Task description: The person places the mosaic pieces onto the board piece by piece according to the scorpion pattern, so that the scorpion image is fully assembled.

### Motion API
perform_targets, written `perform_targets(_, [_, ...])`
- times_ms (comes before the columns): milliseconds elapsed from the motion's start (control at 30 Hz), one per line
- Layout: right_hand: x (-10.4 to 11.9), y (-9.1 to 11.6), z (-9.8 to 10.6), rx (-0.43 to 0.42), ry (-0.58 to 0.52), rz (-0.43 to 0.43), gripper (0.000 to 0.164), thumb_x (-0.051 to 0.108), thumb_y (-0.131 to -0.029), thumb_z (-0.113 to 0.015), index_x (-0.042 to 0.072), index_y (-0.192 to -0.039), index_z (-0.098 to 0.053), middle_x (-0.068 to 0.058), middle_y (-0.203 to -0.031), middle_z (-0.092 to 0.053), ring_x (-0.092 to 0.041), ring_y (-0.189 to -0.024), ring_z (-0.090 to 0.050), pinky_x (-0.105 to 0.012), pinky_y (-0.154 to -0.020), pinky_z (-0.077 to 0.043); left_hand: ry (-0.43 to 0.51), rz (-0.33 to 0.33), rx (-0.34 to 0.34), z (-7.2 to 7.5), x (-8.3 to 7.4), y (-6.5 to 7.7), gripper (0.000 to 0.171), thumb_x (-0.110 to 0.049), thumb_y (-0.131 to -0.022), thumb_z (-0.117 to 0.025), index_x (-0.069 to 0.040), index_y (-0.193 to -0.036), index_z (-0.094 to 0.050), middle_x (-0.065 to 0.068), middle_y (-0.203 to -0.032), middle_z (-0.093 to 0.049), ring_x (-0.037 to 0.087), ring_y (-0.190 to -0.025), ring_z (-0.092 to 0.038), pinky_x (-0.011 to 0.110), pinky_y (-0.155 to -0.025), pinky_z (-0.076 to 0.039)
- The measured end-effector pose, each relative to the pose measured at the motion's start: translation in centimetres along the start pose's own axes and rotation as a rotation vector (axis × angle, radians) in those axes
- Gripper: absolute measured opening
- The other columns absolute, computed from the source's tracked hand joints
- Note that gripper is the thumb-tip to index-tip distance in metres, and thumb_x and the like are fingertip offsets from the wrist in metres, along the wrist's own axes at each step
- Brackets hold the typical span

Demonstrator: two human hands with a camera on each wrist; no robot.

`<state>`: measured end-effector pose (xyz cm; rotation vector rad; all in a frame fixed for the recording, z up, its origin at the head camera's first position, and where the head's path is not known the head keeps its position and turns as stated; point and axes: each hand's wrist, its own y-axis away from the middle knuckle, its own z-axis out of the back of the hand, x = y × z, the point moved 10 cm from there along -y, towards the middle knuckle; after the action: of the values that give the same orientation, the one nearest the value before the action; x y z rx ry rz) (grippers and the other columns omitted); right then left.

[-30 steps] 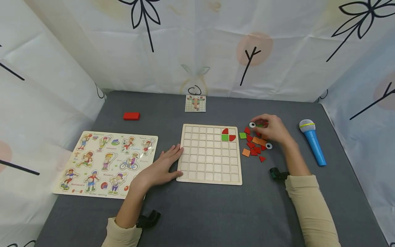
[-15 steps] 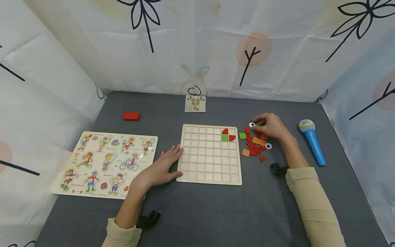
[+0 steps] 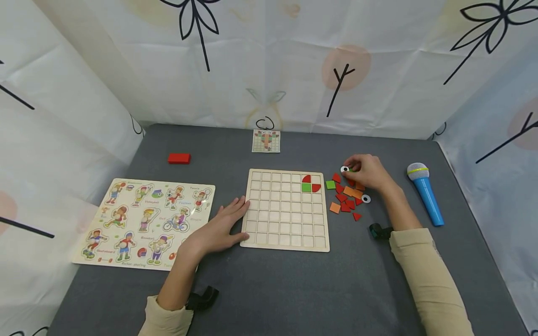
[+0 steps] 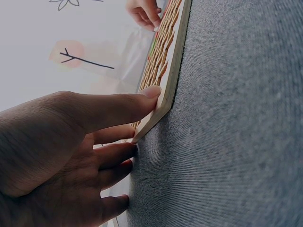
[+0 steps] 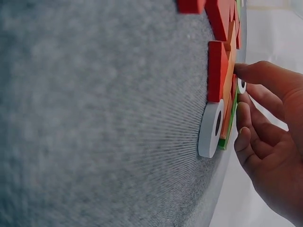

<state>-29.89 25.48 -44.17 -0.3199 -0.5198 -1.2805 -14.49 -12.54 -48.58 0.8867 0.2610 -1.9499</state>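
My left hand point(image 3: 224, 224) rests with straight, spread fingers at the left edge of a wooden grid board point(image 3: 286, 243). In the left wrist view the thumb point(image 4: 118, 108) lies on the board's rim near a corner. Two red quarter-round pieces point(image 3: 316, 187) and one green square point(image 3: 306, 187) sit in cells near the board's upper right. Right of the board, my right hand point(image 3: 370, 171) pinches a round white eye piece point(image 3: 344, 169) with a black centre. Beneath and around that hand lie loose red point(image 3: 345, 206), orange point(image 3: 335, 207) and green pieces. A second eye piece point(image 5: 211, 128) lies on the cloth.
A small pattern card point(image 3: 266, 141) stands behind the board. Left of it lie a red block point(image 3: 179, 158) and a picture puzzle board point(image 3: 145, 224), partly under the left forearm. A blue toy microphone point(image 3: 426, 193) lies at the right. White printed cloth walls surround the grey table.
My right hand has drawn back slightly from the pieces and its fingers have come onto the round eye piece, which shifts a little. The left hand and board stay put.
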Motion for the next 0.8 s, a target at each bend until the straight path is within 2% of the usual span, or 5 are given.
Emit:
perform_targets(233, [0.5,0.4,0.5,-0.058,-0.024,0.016,0.032,0.017,-0.098,-0.075,-0.004,-0.122,-0.075,-0.027,-0.108,-0.079,-0.039,-0.096,-0.076,-0.036,-0.077,-0.058,0.019,0.001,0.007,0.4,-0.8,0.2,0.091,-0.033,-0.1,-0.078,-0.007,-0.172,-0.029,0.018,-0.182,-0.02,0.042,-0.171,-0.014,0.077,-0.131,-0.013])
perform_targets(433, [1.6,0.8,1.1,-0.105,-0.088,0.047,0.03,0.011,-0.096,-0.076,-0.004,-0.121,-0.075,-0.027,-0.107,-0.079,-0.04,-0.096,-0.078,-0.024,-0.076,-0.057,0.001,0.029,0.028,0.7,-1.6,0.3,0.089,-0.025,-0.1,-0.077,-0.002,-0.171,-0.029,0.021,-0.182,-0.019,0.044,-0.171,-0.014,0.076,-0.132,-0.012])
perform_targets(500, [2.0,0.9,1.0,-0.105,-0.096,0.055,0.029,0.009,-0.095,-0.076,-0.004,-0.121,-0.076,-0.027,-0.107,-0.079,-0.04,-0.095,-0.078,-0.021,-0.075,-0.055,-0.004,0.053,0.044,1.1,-2.3,0.4,0.088,-0.023,-0.1,-0.077,0.0,-0.17,-0.029,0.022,-0.181,-0.019,0.046,-0.17,-0.014,0.074,-0.133,-0.012])
perform_targets(633, [2.6,1.0,0.5,-0.08,-0.122,0.05,0.028,0.008,-0.095,-0.075,-0.001,-0.122,-0.077,-0.025,-0.108,-0.08,-0.038,-0.096,-0.078,-0.019,-0.072,-0.055,-0.034,0.071,0.054,1.0,-2.2,0.3,0.087,-0.022,-0.102,-0.076,0.001,-0.17,-0.028,0.022,-0.181,-0.019,0.045,-0.17,-0.015,0.073,-0.134,-0.013])
perform_targets(800, [3.8,1.1,-0.4,-0.034,-0.176,0.064,0.027,0.014,-0.099,-0.075,0.005,-0.125,-0.078,-0.021,-0.113,-0.081,-0.032,-0.099,-0.078,-0.017,-0.075,-0.057,-0.021,0.058,0.049,1.1,-2.5,0.5,0.087,-0.021,-0.101,-0.077,0.001,-0.17,-0.028,0.023,-0.181,-0.018,0.046,-0.17,-0.015,0.074,-0.134,-0.012])
